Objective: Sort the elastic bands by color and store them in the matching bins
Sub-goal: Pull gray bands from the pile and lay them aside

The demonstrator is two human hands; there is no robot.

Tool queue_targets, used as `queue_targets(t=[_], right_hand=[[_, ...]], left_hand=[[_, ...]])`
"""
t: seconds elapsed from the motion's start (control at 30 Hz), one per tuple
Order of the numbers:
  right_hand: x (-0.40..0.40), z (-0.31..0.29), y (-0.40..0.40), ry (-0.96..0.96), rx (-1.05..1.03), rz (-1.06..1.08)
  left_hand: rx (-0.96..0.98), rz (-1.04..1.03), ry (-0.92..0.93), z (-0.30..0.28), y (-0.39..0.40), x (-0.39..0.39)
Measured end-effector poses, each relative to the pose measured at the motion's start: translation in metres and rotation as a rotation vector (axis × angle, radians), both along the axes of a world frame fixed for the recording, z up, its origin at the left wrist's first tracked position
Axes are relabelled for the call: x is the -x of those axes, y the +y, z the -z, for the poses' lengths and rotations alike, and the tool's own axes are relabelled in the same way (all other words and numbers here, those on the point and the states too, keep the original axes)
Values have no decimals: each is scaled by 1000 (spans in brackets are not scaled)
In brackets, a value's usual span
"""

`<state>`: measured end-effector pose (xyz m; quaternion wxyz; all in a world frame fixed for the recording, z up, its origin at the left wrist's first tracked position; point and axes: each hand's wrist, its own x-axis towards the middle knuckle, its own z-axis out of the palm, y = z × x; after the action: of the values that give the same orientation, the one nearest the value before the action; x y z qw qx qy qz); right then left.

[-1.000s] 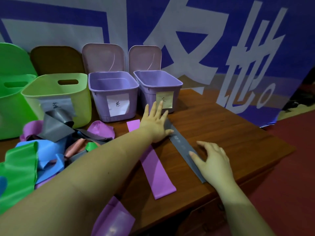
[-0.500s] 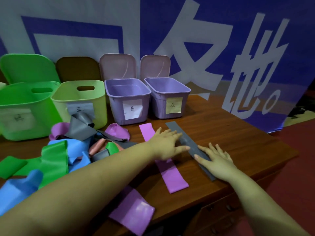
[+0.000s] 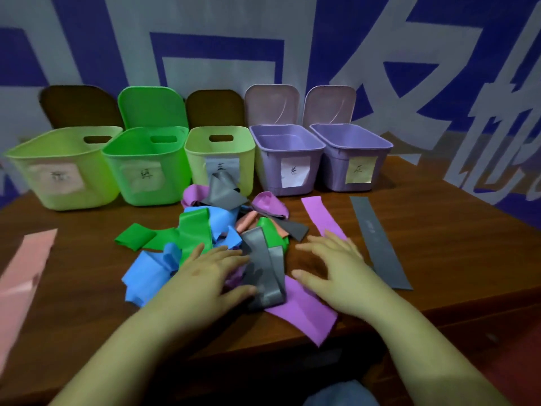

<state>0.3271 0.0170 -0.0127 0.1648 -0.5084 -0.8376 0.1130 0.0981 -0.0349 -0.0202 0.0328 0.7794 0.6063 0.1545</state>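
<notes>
A heap of elastic bands lies mid-table: green (image 3: 187,232), blue (image 3: 146,273), grey (image 3: 263,271), purple (image 3: 304,309) and a peach one (image 3: 246,222). My left hand (image 3: 210,273) rests flat on the heap, fingers touching the looped grey band. My right hand (image 3: 333,265) hovers spread just right of the heap, over a flat purple band (image 3: 319,218). A flat grey band (image 3: 377,244) lies further right. Five labelled bins stand behind: yellow-green (image 3: 58,150), green (image 3: 140,148), yellow-green (image 3: 219,148), and two lilac ones (image 3: 289,145) (image 3: 354,142).
A pink band (image 3: 23,273) lies flat at the table's left. The bin lids stand open against the blue-and-white banner wall. The wooden table's (image 3: 453,230) front edge runs below my wrists, and its right corner drops to a red floor.
The view has swung left, showing all five bins. Both hands left the flat grey band on the right and moved to the heap; my left hand now rests on it.
</notes>
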Motion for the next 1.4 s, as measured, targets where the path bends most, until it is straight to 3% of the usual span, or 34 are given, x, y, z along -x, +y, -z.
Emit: queue_targets(t=[0.13,0.33,0.47,0.77,0.93,1.1,1.2,1.4], right_hand=[[23,3,-21,44,57,-143],[30,29,-28,111,-38,-113],[29,34,-28,274,-84,-104],[40,19,-25,512,104,-82],[48,4,-27,571,160,-133],[54,-12,-32,781,303,-198],[61,-19,-42,996,398,-235],[72,-22,-61,1315,478,-166]], left_hand=[[-105,52,-151,27,-18,-7],[-151,24,-243,49,-18,-21],[-234,3,-311,46,-17,-23],[-208,-125,-1093,5,-23,-27],[-141,-151,-1721,-10,-29,-35],[-176,-165,-2062,-17,-36,-25],[-207,-178,-2125,-18,-46,-14],[-208,-177,-2051,-10,-75,-4]])
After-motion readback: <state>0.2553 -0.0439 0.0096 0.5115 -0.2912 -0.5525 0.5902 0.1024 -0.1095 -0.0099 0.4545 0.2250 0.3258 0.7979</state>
